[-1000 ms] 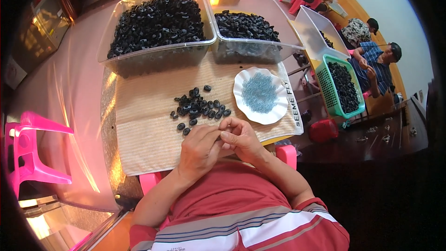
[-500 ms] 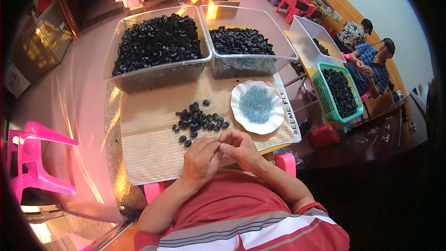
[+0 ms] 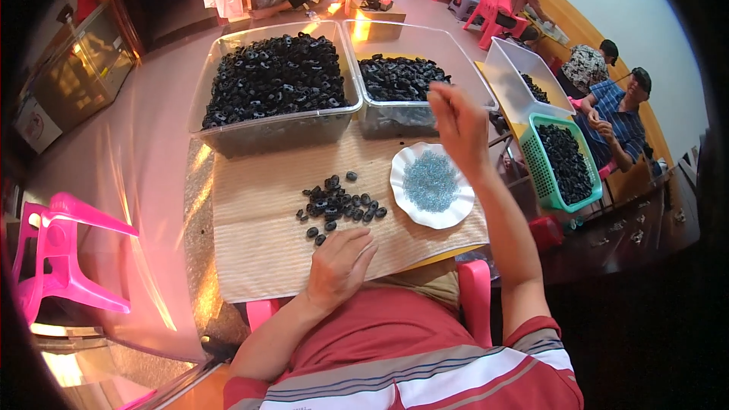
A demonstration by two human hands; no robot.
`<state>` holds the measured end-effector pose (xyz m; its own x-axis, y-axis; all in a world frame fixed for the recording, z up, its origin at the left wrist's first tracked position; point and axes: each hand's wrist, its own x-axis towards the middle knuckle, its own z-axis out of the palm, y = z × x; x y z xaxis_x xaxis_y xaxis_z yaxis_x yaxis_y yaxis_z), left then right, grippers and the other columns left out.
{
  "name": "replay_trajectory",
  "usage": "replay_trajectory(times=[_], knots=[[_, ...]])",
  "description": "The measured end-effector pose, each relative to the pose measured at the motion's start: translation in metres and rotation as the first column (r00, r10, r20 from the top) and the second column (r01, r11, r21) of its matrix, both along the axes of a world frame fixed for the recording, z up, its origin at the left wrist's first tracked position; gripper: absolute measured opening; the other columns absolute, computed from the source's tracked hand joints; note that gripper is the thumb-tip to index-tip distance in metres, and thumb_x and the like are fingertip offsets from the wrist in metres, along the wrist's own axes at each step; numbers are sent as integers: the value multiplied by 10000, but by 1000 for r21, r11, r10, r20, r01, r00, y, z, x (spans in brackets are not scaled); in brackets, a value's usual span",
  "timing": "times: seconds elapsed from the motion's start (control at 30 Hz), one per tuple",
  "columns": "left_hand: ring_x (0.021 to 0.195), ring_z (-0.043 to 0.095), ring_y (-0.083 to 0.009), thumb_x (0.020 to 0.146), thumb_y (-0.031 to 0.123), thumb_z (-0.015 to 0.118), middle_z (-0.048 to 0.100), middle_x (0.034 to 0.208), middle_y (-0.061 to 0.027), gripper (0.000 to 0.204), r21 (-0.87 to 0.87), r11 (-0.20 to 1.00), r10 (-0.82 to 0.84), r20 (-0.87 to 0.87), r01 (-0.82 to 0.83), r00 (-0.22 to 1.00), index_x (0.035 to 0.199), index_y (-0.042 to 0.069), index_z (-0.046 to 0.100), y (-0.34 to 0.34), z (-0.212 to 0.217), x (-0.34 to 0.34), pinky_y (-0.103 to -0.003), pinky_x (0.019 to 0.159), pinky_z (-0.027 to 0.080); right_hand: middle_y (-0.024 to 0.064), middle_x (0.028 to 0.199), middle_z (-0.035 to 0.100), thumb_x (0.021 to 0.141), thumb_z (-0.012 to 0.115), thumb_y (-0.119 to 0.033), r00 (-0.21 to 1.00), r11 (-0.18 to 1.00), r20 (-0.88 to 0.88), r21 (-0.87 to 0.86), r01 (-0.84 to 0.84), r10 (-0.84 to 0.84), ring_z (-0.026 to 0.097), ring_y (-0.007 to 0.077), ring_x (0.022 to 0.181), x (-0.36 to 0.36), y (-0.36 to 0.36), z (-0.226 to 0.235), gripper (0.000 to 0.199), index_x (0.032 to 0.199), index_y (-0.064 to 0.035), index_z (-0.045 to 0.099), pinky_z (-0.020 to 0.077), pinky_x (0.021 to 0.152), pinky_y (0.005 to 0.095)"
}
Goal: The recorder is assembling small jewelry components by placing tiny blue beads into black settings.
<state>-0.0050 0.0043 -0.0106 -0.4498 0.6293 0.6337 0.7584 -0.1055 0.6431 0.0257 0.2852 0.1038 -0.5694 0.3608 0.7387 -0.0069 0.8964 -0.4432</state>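
hanging near the right clear tub (image 3: 391,120), the right hand (image 3: 460,127) has bunched fingers; the left hand (image 3: 339,267) is curled near the loose black pieces (image 3: 322,205) on the tabletop (image 3: 258,250). i cannot tell if either holds something. a white plate (image 3: 437,219) holds blue bits (image 3: 429,181).

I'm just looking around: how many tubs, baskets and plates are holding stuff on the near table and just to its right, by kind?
Clear plastic tubs: 3
Green basket: 1
White scalloped plate: 1
Total: 5
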Motion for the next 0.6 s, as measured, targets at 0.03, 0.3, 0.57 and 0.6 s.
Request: replay_trajectory(times=[0.03,0.3,0.57,0.6], knots=[[894,696,-327,819,31,778,717,1020,-157,206,-5,1000,3,5,-3,1000,1006,-2,698,0,0,-1,-402,780,567,164,883,701,929,723,-153,998,998,27,31,50,-50,670,279,705,-12,14,4,182,1051,-20,708,516,653,374],[935,673,-323,841,45,749,689,1049,-159,188,-69,997,-45,-16,43,999,1012,0,685,-3,-2,-8,-396,797,564,132,898,711,885,768,-170,996,993,88,116,18,-28,677,248,673,-31,22,-7,146,959,-49,733,534,652,360],[874,677,-304,832,74,751,692,1005,-134,175,-29,994,-103,-44,102,994,978,0,688,1,-6,6,-379,745,564,122,1012,696,839,783,-92,691,906,598,-163,-391,406,690,273,796,-5,-59,-58,190,1002,-18,720,542,684,361],[856,678,-296,831,77,750,692,994,-129,173,-1,991,-131,-68,131,989,973,0,689,1,-6,8,-374,729,564,127,1027,697,848,778,-123,663,896,627,-139,-421,409,687,297,812,-6,-65,-64,196,1005,-21,723,546,710,378]])
